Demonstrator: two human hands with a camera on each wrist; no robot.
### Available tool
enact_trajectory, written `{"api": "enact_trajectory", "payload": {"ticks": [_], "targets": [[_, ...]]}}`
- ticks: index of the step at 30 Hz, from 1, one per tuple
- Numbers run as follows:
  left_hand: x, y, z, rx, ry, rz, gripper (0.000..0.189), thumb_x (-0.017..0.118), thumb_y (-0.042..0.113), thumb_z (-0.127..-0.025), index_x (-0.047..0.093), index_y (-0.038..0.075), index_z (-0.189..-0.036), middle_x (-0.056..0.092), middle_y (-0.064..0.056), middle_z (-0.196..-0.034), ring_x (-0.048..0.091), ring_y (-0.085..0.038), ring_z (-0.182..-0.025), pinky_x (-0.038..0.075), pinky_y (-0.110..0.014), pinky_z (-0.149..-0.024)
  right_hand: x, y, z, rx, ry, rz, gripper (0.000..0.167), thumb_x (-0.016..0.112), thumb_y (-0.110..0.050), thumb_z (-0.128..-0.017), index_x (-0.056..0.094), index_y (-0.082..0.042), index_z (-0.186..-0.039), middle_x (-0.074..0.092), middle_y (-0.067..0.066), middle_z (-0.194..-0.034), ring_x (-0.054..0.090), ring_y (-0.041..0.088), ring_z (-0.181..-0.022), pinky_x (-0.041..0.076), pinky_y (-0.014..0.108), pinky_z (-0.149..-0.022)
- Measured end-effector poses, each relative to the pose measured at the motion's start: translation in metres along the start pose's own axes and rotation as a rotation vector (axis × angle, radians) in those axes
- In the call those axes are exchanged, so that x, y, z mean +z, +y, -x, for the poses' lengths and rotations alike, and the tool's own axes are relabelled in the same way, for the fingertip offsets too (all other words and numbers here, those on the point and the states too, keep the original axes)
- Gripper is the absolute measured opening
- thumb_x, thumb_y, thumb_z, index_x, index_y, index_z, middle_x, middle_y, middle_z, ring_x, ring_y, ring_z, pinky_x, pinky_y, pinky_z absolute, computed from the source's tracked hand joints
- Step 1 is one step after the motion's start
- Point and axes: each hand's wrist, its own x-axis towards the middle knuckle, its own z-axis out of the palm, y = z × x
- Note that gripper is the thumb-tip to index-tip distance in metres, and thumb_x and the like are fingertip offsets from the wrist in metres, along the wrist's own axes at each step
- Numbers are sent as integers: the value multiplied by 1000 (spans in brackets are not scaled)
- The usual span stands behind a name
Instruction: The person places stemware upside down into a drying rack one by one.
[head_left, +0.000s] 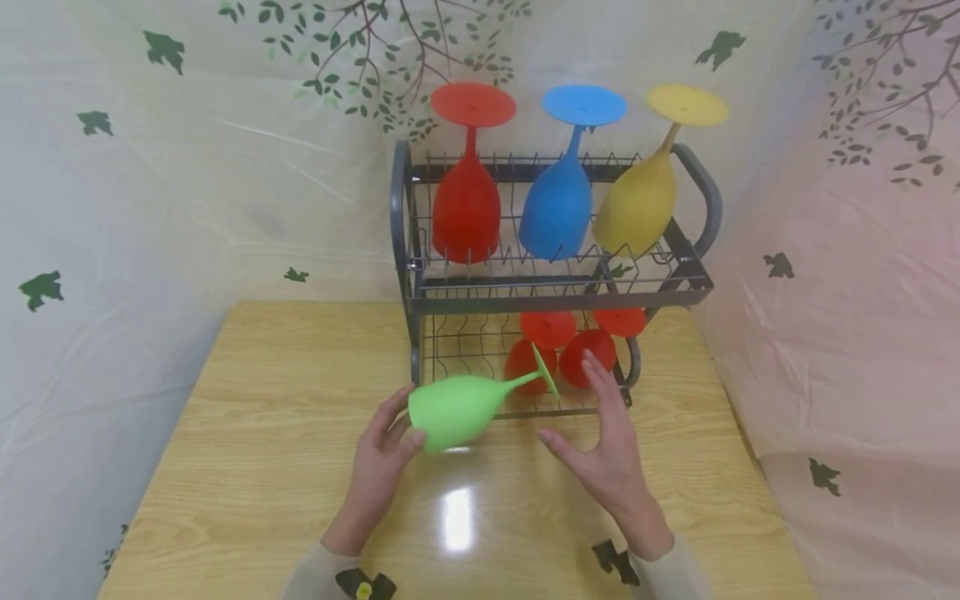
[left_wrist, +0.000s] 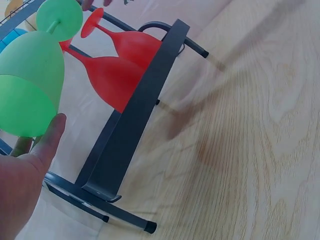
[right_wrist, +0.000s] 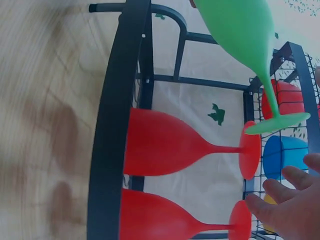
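Observation:
A green plastic wine glass [head_left: 459,410] is tilted on its side in front of the rack, its stem and foot pointing right. My left hand [head_left: 378,462] grips its bowl near the rim, with the thumb on the near side, as the left wrist view also shows on the glass [left_wrist: 32,75]. To the right of the green foot, my right hand [head_left: 609,458] is held with its fingers spread and nothing in them. Behind them, two red wine glasses [right_wrist: 167,145] stand upside down on the lower tier of the dark dish rack [head_left: 562,302].
The rack's upper tier carries an upside-down red glass [head_left: 467,212], a blue glass [head_left: 557,208] and a leaning yellow glass [head_left: 637,204]. Wood-grain tabletop [head_left: 285,400] extends around the rack. A patterned cloth [head_left: 315,225] hangs behind and at both sides.

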Motion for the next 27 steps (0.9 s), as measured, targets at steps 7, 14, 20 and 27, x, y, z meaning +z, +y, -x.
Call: {"api": "enact_trajectory", "payload": {"ticks": [7,14,20,27], "targets": [[1,0,-1,10,-14,90,65,60,7,-100,33,1,-159,36,-23,-160,60,-17,-130,56,-40,-99,7,-3,3,185,-34,-133,98,86,-21,-79,35,-17,-162,37,5,-166,35,27,-150,29,69,-115],[3,-2,-2,-34,-23,263,67,59,11,-102,27,2,-161,34,-23,-159,60,-26,-129,53,-47,-102,20,-6,8,247,-58,-270,92,82,-11,-85,34,-17,-162,40,6,-164,42,32,-147,34,62,-117],[7,-3,-3,-66,-31,337,65,55,12,-105,25,5,-163,33,-22,-160,57,-27,-133,50,-48,-106,32,-10,11,330,-101,-321,82,79,-12,-89,37,-10,-159,43,9,-161,45,35,-144,36,57,-116],[13,-4,-3,-65,-70,354,68,57,26,-107,24,5,-163,33,-18,-161,56,-29,-133,50,-48,-106,44,-9,8,256,-161,-442,74,76,-8,-90,42,-12,-156,48,8,-157,44,38,-144,38,48,-117]]}}
